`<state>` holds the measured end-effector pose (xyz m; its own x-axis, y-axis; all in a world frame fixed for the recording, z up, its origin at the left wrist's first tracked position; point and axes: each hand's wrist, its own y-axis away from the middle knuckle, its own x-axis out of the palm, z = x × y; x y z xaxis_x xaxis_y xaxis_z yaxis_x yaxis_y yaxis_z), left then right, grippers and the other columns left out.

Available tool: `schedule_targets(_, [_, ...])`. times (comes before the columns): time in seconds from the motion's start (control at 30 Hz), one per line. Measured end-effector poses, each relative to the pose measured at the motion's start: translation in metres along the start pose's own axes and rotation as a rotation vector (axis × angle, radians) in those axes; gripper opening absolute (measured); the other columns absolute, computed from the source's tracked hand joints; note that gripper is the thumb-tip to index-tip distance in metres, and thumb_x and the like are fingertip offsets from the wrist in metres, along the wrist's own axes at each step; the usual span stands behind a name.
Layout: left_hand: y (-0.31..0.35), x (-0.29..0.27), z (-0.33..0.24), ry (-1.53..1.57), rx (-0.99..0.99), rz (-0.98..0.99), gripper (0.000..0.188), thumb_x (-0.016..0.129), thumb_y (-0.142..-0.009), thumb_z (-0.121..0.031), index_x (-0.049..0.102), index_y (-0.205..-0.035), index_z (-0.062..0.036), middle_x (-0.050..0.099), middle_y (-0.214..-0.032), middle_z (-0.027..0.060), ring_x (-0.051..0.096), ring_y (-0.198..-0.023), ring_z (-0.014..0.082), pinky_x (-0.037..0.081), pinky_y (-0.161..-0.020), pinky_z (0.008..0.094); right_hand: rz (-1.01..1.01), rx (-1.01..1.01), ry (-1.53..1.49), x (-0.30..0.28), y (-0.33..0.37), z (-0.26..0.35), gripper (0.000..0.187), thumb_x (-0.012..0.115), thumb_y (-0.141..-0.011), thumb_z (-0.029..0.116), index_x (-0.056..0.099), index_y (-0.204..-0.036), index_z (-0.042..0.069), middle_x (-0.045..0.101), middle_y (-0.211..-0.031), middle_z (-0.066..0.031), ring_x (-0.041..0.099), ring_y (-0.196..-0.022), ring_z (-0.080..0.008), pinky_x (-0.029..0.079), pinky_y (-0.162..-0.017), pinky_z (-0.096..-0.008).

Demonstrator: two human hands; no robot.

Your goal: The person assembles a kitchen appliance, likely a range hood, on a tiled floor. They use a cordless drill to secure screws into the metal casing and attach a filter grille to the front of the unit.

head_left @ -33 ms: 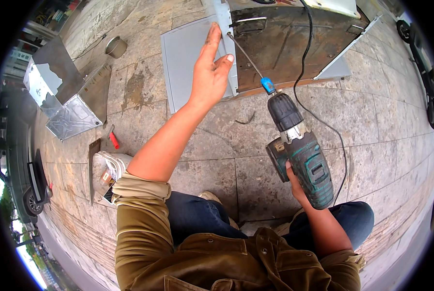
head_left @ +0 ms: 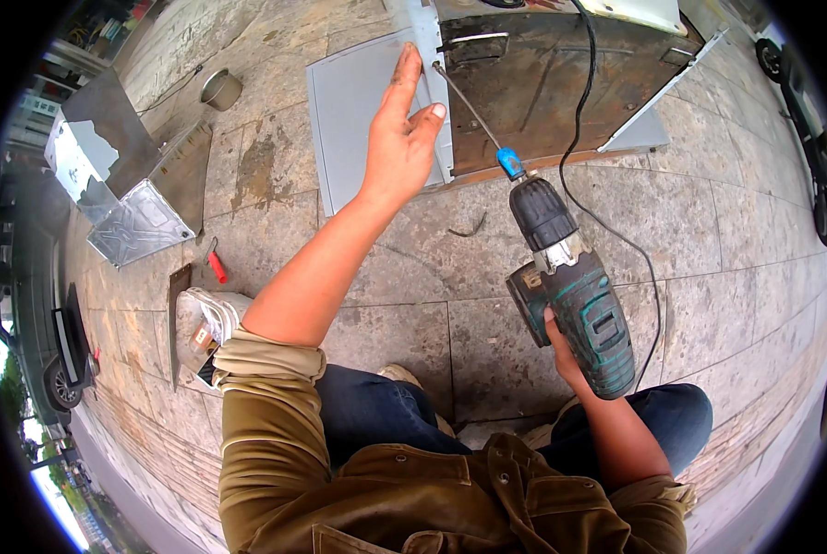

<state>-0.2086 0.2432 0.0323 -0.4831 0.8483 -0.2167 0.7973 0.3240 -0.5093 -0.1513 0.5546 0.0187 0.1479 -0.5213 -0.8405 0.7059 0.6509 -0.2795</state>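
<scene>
My right hand [head_left: 562, 346] grips a green and black cordless drill [head_left: 598, 314] by its handle, most of the fingers hidden beneath the body. A long thin screwdriver bit [head_left: 469, 109] with a blue collar [head_left: 510, 163] runs from the chuck up to the pale metal edge strip [head_left: 439, 111] of a rusty-sided metal cabinet [head_left: 533, 102]. Its tip meets the strip near the upper end. Beside that tip, my left hand [head_left: 402, 148] lies against the light grey sheet-metal panel, fingers stretched out and thumb apart, holding nothing.
A black cable [head_left: 587, 92] hangs across the cabinet and trails along the paving on the right. Bent sheet-metal parts [head_left: 145, 222], a small metal bucket [head_left: 221, 90] and a red-handled tool [head_left: 217, 266] lie left. A bag [head_left: 212, 319] sits by my left elbow. Vehicles stand at both sides.
</scene>
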Motion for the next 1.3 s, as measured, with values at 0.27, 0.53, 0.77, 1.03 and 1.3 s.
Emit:
schedule_targets(0.27, [0.0003,-0.0005,0.0006,0.004,0.000,0.001,0.062,0.047,-0.086,0.002,0.022,-0.143,-0.0060,0.018,-0.150,0.0123,0.019,-0.138,0.0238,0.040,-0.100,0.0322,0.013,0.004,-0.024,-0.0015,-0.0040,0.0005,0.030,0.068,-0.073,0.019,0.062,-0.101,0.009,0.061,-0.100,-0.0118,0.057,-0.091,-0.0326,0.045,-0.079,-0.0428])
schedule_targets(0.53, [0.0003,-0.0004,-0.0004,-0.017,0.012,0.001,0.062,0.048,-0.087,0.001,0.023,-0.142,-0.0059,0.018,-0.150,0.0119,0.019,-0.138,0.0235,0.040,-0.100,0.0326,0.008,0.062,-0.031,0.0007,-0.0004,0.0011,0.030,0.067,-0.075,0.019,0.062,-0.103,0.009,0.061,-0.100,-0.0119,0.056,-0.092,-0.0324,0.044,-0.081,-0.0435])
schedule_targets(0.77, [0.0005,0.0004,-0.0015,0.004,-0.014,-0.001,0.062,0.048,-0.087,0.001,0.023,-0.143,-0.0064,0.017,-0.150,0.0116,0.019,-0.138,0.0232,0.040,-0.100,0.0324,0.008,0.023,0.038,0.0021,0.0004,-0.0005,0.029,0.066,-0.076,0.019,0.062,-0.102,0.008,0.061,-0.100,-0.0127,0.056,-0.091,-0.0328,0.044,-0.080,-0.0429])
schedule_targets(1.03, [0.0007,0.0001,-0.0011,0.024,-0.025,0.001,0.063,0.048,-0.086,0.001,0.022,-0.143,-0.0069,0.017,-0.150,0.0118,0.019,-0.138,0.0233,0.040,-0.100,0.0322,-0.002,0.063,-0.064,0.0005,-0.0040,0.0026,0.028,0.066,-0.075,0.017,0.061,-0.101,0.007,0.061,-0.098,-0.0134,0.056,-0.089,-0.0333,0.045,-0.078,-0.0422])
schedule_targets(1.3, [0.0004,0.0004,-0.0004,0.008,0.001,0.003,0.062,0.048,-0.087,0.001,0.022,-0.143,-0.0062,0.017,-0.150,0.0120,0.018,-0.138,0.0233,0.040,-0.100,0.0326,0.003,0.072,-0.072,0.0017,-0.0025,0.0006,0.030,0.066,-0.075,0.016,0.061,-0.103,0.006,0.060,-0.099,-0.0143,0.056,-0.089,-0.0342,0.046,-0.078,-0.0428])
